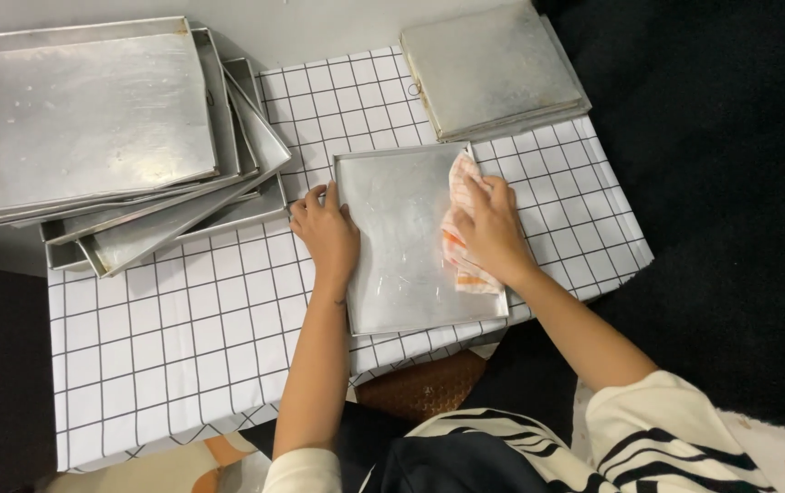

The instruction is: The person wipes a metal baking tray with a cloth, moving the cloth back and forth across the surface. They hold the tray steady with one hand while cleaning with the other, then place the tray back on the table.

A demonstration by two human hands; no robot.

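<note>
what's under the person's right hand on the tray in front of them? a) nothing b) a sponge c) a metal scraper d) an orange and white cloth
d: the right hand presses an orange and white cloth onto the right side of the metal tray, while the left hand rests at its left edge.

Bare forearms, cream sleeves pushed up past the elbows, cream top with bold black stripes
</note>
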